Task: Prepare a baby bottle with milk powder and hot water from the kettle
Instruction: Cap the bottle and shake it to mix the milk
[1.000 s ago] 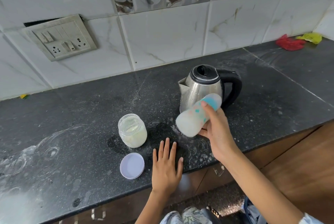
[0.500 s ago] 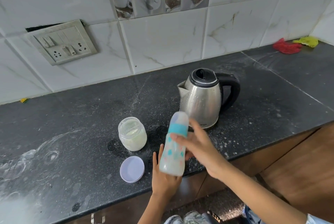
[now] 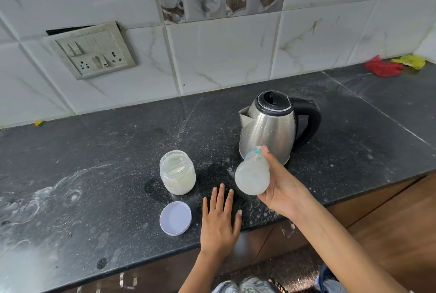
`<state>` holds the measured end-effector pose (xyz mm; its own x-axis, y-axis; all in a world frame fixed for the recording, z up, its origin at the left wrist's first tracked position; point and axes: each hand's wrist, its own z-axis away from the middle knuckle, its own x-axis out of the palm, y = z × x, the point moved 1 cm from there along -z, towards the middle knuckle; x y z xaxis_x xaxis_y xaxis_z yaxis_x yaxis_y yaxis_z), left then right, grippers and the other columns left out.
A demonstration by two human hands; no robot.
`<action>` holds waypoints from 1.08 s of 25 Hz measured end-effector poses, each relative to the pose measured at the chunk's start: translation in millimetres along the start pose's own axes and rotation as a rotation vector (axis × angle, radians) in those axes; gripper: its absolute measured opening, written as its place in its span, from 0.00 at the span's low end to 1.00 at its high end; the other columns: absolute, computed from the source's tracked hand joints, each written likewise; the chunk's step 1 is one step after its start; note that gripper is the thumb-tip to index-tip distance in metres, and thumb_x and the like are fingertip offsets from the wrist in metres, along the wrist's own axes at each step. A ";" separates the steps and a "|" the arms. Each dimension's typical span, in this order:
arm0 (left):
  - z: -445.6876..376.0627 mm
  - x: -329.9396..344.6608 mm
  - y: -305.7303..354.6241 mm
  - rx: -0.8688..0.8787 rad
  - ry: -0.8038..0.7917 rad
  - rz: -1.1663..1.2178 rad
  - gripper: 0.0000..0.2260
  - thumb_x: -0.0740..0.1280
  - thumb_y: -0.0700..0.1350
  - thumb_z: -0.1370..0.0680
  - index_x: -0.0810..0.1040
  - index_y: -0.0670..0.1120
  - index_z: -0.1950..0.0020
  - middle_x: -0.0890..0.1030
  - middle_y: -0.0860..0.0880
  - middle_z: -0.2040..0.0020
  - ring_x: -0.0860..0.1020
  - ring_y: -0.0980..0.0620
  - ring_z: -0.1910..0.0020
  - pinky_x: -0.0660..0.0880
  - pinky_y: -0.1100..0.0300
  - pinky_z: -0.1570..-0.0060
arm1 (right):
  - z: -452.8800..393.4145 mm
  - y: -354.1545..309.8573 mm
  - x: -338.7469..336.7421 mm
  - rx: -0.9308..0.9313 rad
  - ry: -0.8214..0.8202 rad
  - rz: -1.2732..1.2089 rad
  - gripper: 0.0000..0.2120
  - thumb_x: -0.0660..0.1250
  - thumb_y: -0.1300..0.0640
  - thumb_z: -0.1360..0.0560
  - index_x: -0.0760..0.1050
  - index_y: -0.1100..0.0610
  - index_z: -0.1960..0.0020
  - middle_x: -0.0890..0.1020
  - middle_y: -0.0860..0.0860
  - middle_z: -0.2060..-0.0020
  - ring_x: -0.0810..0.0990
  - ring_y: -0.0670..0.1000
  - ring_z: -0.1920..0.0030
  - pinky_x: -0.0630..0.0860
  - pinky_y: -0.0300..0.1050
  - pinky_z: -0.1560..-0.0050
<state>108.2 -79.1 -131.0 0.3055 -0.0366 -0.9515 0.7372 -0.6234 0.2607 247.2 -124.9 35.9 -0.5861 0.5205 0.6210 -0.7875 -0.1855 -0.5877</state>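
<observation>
Right hand point(image 3: 282, 188) is wrapped round the cloudy plastic baby bottle point(image 3: 253, 174), tipped base-toward-cam, just in front of the steel kettle point(image 3: 269, 127). Left hand point(image 3: 220, 219) lies flat w/ fingers straight on the black counter point(image 3: 94, 151). Risk imo: if the cap's loose, shaking = hot milk leaks.

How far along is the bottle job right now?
Filling looks done: the bottle holds cloudy white liquid. In hand: the right hand grips it tipped sideways, likely mixing; the left hand rests flat on the counter. Left: the open powder jar needs its lid, lying beside it.
</observation>
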 end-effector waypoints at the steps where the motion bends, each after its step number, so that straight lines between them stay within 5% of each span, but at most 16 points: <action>1: -0.3 -1.0 0.0 -0.002 -0.008 0.007 0.24 0.53 0.56 0.20 0.68 0.46 0.27 0.65 0.44 0.25 0.61 0.43 0.25 0.56 0.45 0.30 | 0.9 1.3 1.2 -0.005 0.009 0.000 0.22 0.71 0.45 0.33 0.78 0.55 0.44 0.86 0.54 0.57 0.85 0.51 0.59 0.82 0.41 0.65; 4: -0.5 0.0 -1.0 -0.002 -0.011 0.002 0.24 0.53 0.56 0.20 0.68 0.46 0.28 0.66 0.45 0.25 0.61 0.44 0.25 0.63 0.42 0.30 | 3.0 4.8 3.1 -0.050 0.052 0.073 0.23 0.72 0.44 0.34 0.78 0.55 0.43 0.86 0.52 0.57 0.85 0.50 0.59 0.83 0.46 0.57; 7: -0.1 -0.3 -1.6 -0.015 -0.007 0.004 0.24 0.53 0.57 0.20 0.68 0.47 0.27 0.63 0.45 0.24 0.61 0.44 0.25 0.62 0.43 0.29 | 6.6 5.1 7.3 -0.101 0.098 0.083 0.11 0.70 0.47 0.27 0.77 0.52 0.50 0.81 0.51 0.60 0.81 0.49 0.62 0.79 0.45 0.59; 9: 0.2 -1.6 -0.9 -0.010 -0.010 0.008 0.24 0.53 0.56 0.20 0.68 0.47 0.27 0.64 0.45 0.24 0.62 0.43 0.25 0.63 0.43 0.30 | 9.9 3.7 7.5 -0.110 0.094 0.053 0.10 0.69 0.50 0.27 0.76 0.54 0.49 0.79 0.54 0.56 0.82 0.54 0.55 0.78 0.49 0.53; 15: 0.2 -0.4 -4.5 0.019 -0.029 0.030 0.25 0.56 0.55 0.22 0.68 0.46 0.27 0.67 0.44 0.26 0.64 0.42 0.27 0.65 0.41 0.32 | 20.0 5.4 5.4 -0.016 -0.166 0.029 0.15 0.64 0.63 0.32 0.74 0.62 0.45 0.82 0.61 0.54 0.80 0.60 0.47 0.79 0.57 0.45; 17: 0.4 1.5 -5.1 0.026 -0.028 0.056 0.25 0.56 0.54 0.21 0.66 0.46 0.26 0.67 0.45 0.26 0.63 0.42 0.26 0.61 0.41 0.29 | 19.8 10.4 2.7 0.010 -0.207 0.040 0.19 0.65 0.66 0.30 0.73 0.65 0.39 0.81 0.64 0.45 0.80 0.61 0.44 0.81 0.55 0.47; 19: 0.4 1.3 -4.9 0.035 -0.021 0.078 0.24 0.56 0.54 0.21 0.67 0.46 0.27 0.68 0.45 0.26 0.64 0.42 0.27 0.60 0.40 0.30 | 19.1 13.0 0.4 -0.024 -0.185 0.141 0.20 0.66 0.61 0.25 0.73 0.63 0.34 0.81 0.63 0.40 0.83 0.57 0.45 0.83 0.51 0.52; 23: 0.1 -0.2 -2.4 0.001 -0.004 0.030 0.24 0.55 0.56 0.21 0.68 0.47 0.27 0.65 0.44 0.25 0.62 0.43 0.26 0.62 0.42 0.30 | 17.8 8.0 0.6 -0.100 -0.093 0.236 0.19 0.65 0.47 0.25 0.77 0.55 0.37 0.86 0.54 0.49 0.85 0.50 0.52 0.81 0.51 0.50; 27: -0.2 -1.0 -1.0 -0.004 -0.009 0.016 0.24 0.54 0.56 0.20 0.68 0.47 0.28 0.64 0.45 0.25 0.62 0.44 0.25 0.64 0.41 0.31 | 12.4 -2.0 3.2 -0.067 -0.048 0.161 0.15 0.60 0.51 0.20 0.73 0.57 0.37 0.84 0.59 0.48 0.86 0.59 0.52 0.79 0.59 0.50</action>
<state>107.3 -78.3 -130.2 0.3114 -0.0535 -0.9488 0.7348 -0.6196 0.2761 244.5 -133.2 45.5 -0.7134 0.4474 0.5393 -0.6692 -0.2064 -0.7139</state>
